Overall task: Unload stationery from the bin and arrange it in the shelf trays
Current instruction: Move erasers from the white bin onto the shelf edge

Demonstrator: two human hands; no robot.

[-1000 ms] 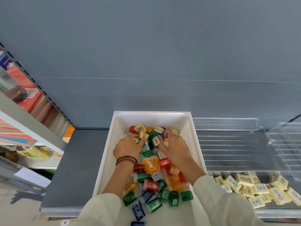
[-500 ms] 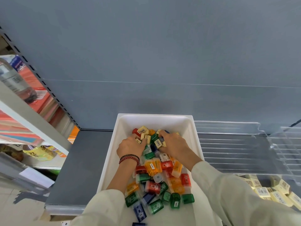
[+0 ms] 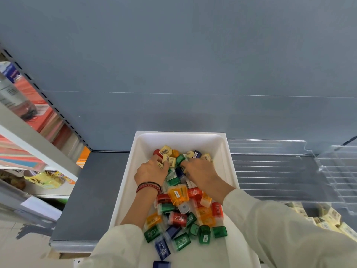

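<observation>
Pale yellow erasers [image 3: 166, 150] with barcode stickers lie mixed with coloured sharpeners [image 3: 177, 218] marked with a rabbit outline, all in the white bin [image 3: 127, 180] on the grey shelf [image 3: 92, 190]. The left hand [image 3: 150, 171] grips several erasers. The right hand [image 3: 201, 171] digs curled fingers into the pile, its grasp hidden. A clear ribbed tray [image 3: 270, 171] sits just right of the bin, and a further heap [image 3: 328, 215] of erasers lies below it.

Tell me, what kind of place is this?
Probably a stationery shop: a white bin of barcoded erasers and sharpeners sits on a grey shelf beside a clear tray, with stacked coloured paper on the next shelves.
</observation>
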